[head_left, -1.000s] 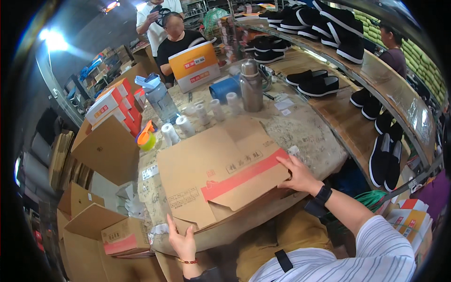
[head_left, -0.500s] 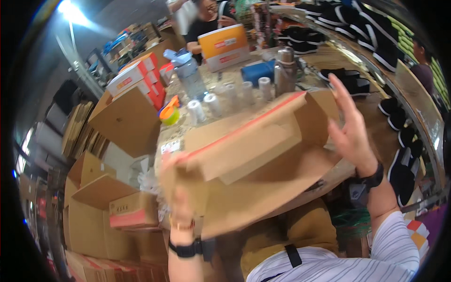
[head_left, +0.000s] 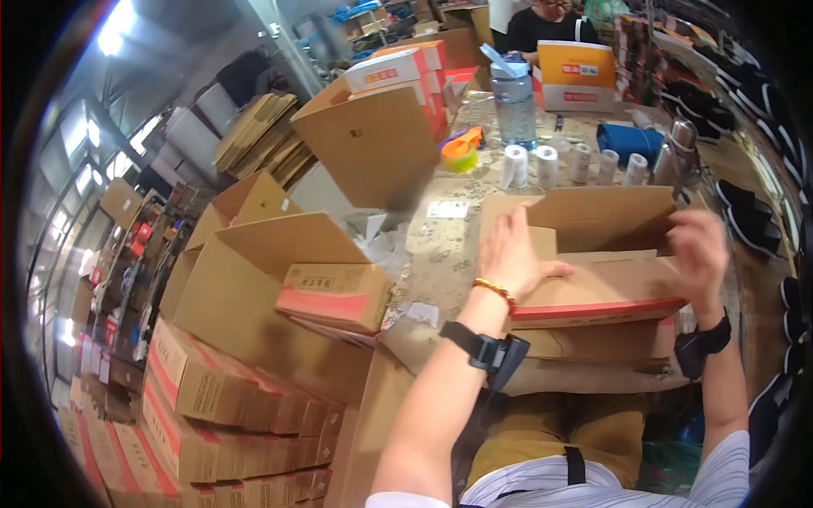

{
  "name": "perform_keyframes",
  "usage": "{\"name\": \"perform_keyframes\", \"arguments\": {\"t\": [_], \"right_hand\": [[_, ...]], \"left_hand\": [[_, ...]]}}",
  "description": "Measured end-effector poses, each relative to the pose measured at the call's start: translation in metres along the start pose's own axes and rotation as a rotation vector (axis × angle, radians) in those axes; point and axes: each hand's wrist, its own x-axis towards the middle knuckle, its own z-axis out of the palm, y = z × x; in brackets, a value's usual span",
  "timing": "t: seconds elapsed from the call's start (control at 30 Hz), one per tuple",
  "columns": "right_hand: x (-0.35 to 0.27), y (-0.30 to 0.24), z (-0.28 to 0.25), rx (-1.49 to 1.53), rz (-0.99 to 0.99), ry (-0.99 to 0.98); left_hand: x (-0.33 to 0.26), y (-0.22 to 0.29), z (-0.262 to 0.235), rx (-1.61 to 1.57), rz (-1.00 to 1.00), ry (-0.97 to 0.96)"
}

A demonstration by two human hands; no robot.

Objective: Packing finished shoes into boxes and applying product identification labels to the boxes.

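Note:
An open-topped cardboard box [head_left: 605, 284] with a red strip along its near side sits on the table before me, its far wall standing up. At its left end my left hand [head_left: 517, 258] grips the cardboard, fingers stretched up along the end panel and thumb out over the near panel. My right hand [head_left: 699, 250] is at the right end, its fingers bent and smeared by motion; I cannot tell whether they pinch the cardboard. A flat brown flap [head_left: 593, 341] sticks out under the red strip on my side.
Behind the box stand several white rolls [head_left: 546, 165], a water bottle [head_left: 514, 106], a tape dispenser [head_left: 461, 154], a blue pouch [head_left: 629, 142] and a metal flask [head_left: 675, 152]. Open cartons [head_left: 246, 279] and stacked boxes [head_left: 229, 398] crowd my left. Black shoes [head_left: 745, 216] line the right. A person [head_left: 550, 32] is across the table.
The box has come down from a tilted, blurred position onto the table, its red strip now on the near side. My left hand has moved farther onto its left end. The view has swung left.

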Motion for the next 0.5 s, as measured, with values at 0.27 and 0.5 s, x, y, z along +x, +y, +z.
{"name": "perform_keyframes", "arguments": {"t": [0.27, 0.5], "right_hand": [[-0.045, 0.041, 0.002, 0.538, 0.74, -0.459], [-0.048, 0.044, -0.015, 0.107, 0.657, -0.492]], "left_hand": [[0.007, -0.045, 0.037, -0.877, 0.331, -0.002], [-0.028, 0.026, 0.009, 0.268, 0.171, 0.028]]}}
